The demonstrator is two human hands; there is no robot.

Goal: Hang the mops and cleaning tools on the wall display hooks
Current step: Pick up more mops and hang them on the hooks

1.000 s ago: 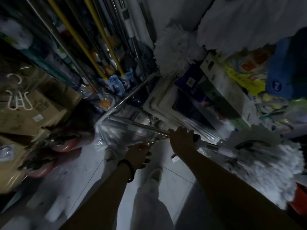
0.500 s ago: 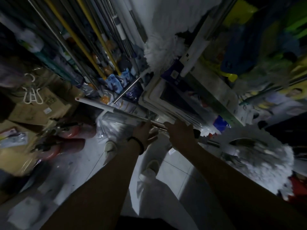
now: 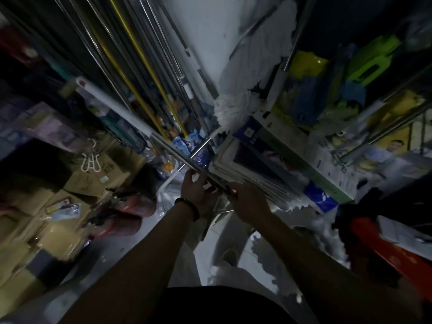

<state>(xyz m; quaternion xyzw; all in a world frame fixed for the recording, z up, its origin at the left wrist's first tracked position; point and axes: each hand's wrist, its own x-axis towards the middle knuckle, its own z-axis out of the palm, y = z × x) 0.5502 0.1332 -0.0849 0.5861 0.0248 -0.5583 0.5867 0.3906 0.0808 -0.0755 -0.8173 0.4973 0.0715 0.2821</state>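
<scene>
White mop handle (image 3: 112, 107) is now tilting up toward the upper left of the head view, raised from a near-level carry a second ago, so the person is likely lifting it toward the hooks. The left hand (image 3: 195, 185) is closing around the metal shaft (image 3: 187, 160), the right hand (image 3: 249, 202) gripping just beside it. The white mop head (image 3: 327, 232) is trailing low right, behind the right forearm.

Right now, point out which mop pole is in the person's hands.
The pole with the white grip, slanting across the yellow and silver poles standing upright. Left hand and right hand both hold it.
</scene>
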